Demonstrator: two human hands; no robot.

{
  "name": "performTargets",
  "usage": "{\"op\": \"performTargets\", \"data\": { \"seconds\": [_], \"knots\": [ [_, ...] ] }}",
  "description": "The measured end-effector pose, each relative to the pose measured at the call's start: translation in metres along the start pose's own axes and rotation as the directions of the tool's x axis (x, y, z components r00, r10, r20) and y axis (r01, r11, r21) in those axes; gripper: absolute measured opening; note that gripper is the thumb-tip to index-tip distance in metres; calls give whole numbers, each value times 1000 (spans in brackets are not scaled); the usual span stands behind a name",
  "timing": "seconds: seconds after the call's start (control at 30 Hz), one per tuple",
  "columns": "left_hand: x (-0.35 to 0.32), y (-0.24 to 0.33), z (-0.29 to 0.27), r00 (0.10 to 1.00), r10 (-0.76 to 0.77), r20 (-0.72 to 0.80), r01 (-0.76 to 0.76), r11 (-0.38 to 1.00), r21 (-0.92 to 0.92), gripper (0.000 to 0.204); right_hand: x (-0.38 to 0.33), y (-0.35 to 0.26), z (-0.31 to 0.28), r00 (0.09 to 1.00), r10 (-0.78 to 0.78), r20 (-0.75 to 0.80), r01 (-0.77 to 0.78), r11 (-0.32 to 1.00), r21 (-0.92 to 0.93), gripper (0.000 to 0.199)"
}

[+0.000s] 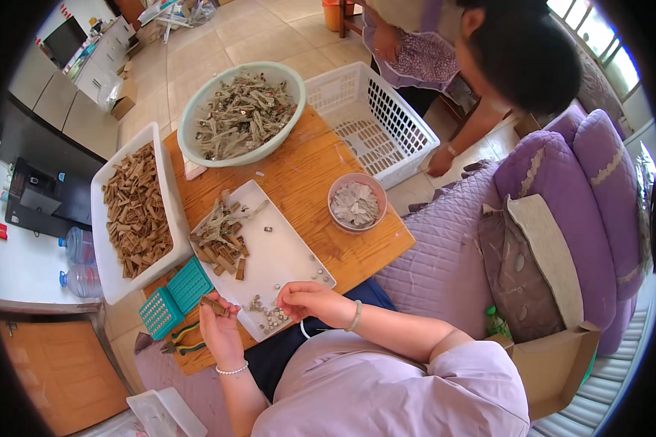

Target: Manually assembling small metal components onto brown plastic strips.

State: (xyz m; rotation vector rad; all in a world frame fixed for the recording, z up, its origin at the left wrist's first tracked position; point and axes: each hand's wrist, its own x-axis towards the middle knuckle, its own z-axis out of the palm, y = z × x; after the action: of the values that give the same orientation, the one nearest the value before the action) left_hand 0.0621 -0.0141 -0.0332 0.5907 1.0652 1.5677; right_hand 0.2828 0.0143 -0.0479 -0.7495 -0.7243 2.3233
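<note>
2 hands over white tray [284,251]: left hand [219,328] grips brown piece [213,306]; right hand [310,300] pinches metal bits [270,315].

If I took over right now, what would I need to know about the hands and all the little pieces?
Left hand: holds a small brown piece.
Right hand: fingers down at the small metal bits on the white tray.
Tray also holds a heap of brown and grey pieces.
Long tray on the left is full of brown pieces; green bowl is full of grey ones; pink bowl has some.
Much still sits unsorted.
</note>
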Motion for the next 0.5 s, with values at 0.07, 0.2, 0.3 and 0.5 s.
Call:
{"op": "performTargets", "data": {
  "seconds": [0.07, 0.2, 0.3, 0.5],
  "knots": [
    [-1, 0, 3, 1000, 4, -22, -4, 1000, 24, 31, 0, 1, -2, 1000, -2, 1, 2, 1000, 6, 18],
    [1, 0, 1, 1000, 6, -10, -6, 1000, 11, 33, -3, -2, -3, 1000, -15, 11, 15, 1000, 16, 18],
    [0, 1, 1, 1000, 10, 4, -10, 1000, 7, 33, -2, -2, 0, 1000, -23, 0, 23, 1000, -9, 17],
    [0, 3, 6, 1000, 10, 4, -10, 1000, 15, 33, 1, -2, -1, 982, -188, 11, 185, 951, -249, 9]
  ]
}}
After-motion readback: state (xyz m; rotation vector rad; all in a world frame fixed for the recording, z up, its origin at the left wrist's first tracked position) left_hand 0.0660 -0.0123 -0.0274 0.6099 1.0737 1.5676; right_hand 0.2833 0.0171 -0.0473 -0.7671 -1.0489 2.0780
